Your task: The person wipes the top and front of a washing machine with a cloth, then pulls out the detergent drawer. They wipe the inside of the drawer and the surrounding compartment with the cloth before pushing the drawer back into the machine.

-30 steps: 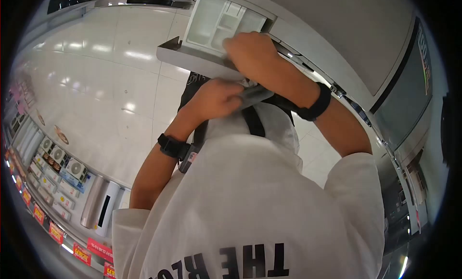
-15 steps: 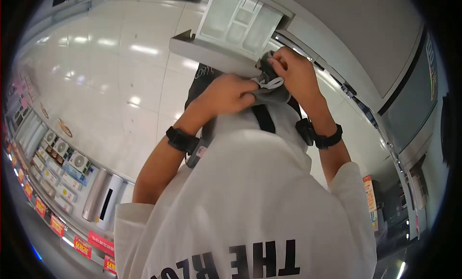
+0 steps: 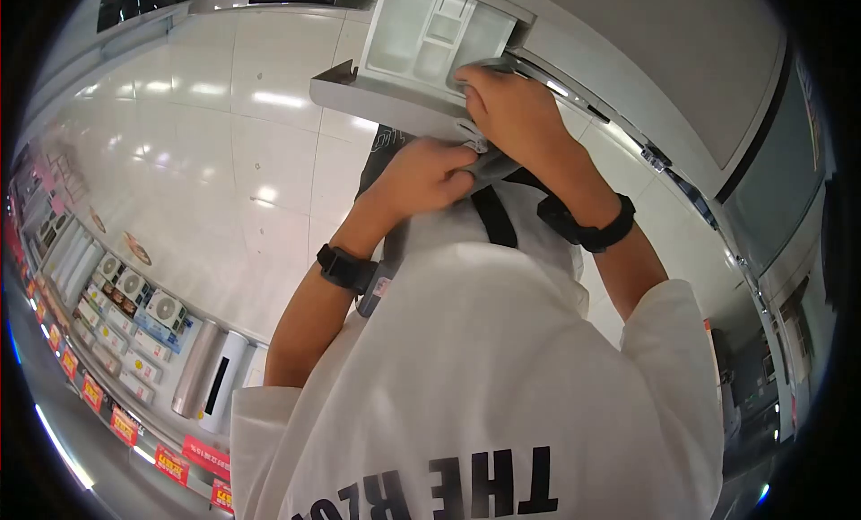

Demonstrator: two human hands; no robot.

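A grey cloth (image 3: pixel 496 166) with a small white loop at its edge is stretched between my two hands. My left hand (image 3: pixel 420 174) is closed on its lower part, just below the drawer front. Higher up, my right hand (image 3: pixel 520 112) pinches another part of the cloth, its fingertips at the right front corner of an open detergent drawer (image 3: pixel 391 58). The drawer is white inside, divided into several compartments, and has a silver-grey front panel (image 3: pixel 386 105). Part of the cloth is hidden behind my right hand.
The pale appliance body (image 3: pixel 664 62) rises at the upper right. A shiny tiled floor (image 3: pixel 260 134) lies to the left. Boxed air conditioner units (image 3: pixel 166 306) and red price tags (image 3: pixel 170 462) line a display at the lower left. Black bands are on both wrists.
My right hand has moved up and left with its part of the cloth, onto the drawer's corner. My left hand stays nearly in place. The view has shifted slightly.
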